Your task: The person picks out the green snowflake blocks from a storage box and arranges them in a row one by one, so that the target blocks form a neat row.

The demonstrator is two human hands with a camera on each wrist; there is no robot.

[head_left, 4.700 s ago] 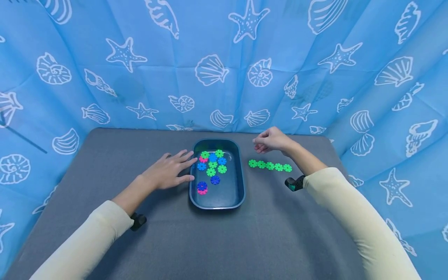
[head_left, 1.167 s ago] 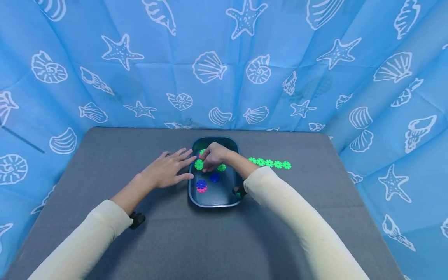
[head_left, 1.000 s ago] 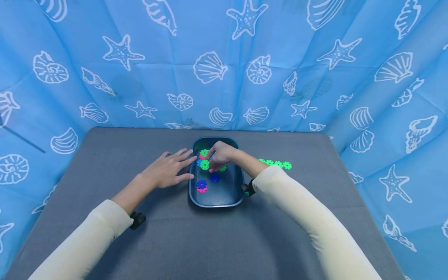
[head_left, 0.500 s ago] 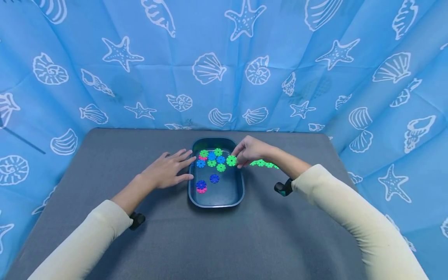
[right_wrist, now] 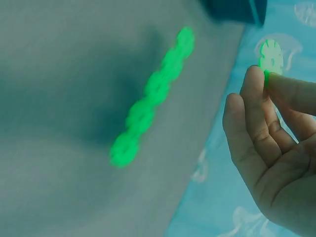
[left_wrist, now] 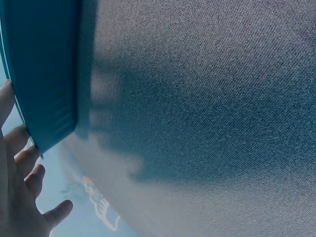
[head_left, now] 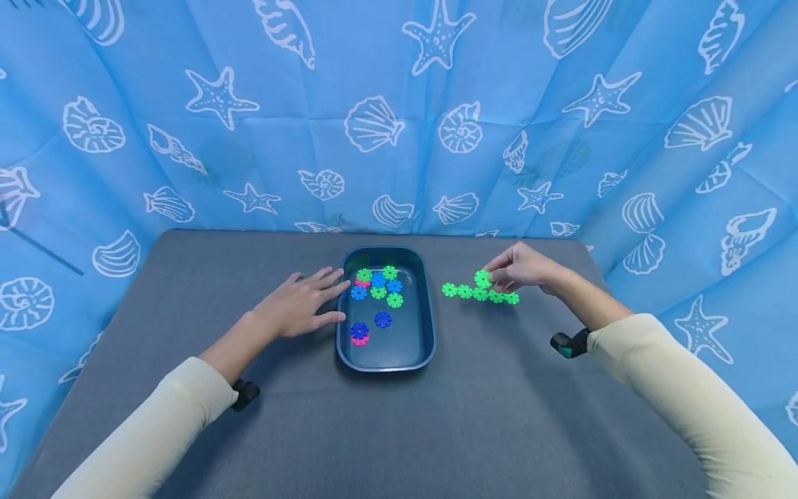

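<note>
My right hand (head_left: 522, 267) pinches a green notched plastic disc (head_left: 482, 278) between thumb and fingertips. In the right wrist view that disc (right_wrist: 271, 55) stands upright at the fingertips. Just below it, a straight row of several matching green discs (head_left: 465, 292) lies on the grey cloth; the same row (right_wrist: 158, 89) runs diagonally in the right wrist view. My left hand (head_left: 304, 302) has its fingers spread, with the fingertips at the left rim of the dark blue tray (head_left: 386, 367). From the left wrist, fingers (left_wrist: 19, 138) show against the tray's outer wall (left_wrist: 42, 74).
Inside the tray are loose notched discs: green ones (head_left: 395, 300), light blue ones (head_left: 359, 292), dark blue ones (head_left: 383, 319) and pink ones (head_left: 359, 340). A grey cloth-covered table (head_left: 399, 436) lies underneath. Behind it hangs a blue curtain (head_left: 280, 138) with white shell prints.
My right hand reached into the tray, took out a green disc and carried it right, over the row. The left hand has stayed at the tray's rim.
</note>
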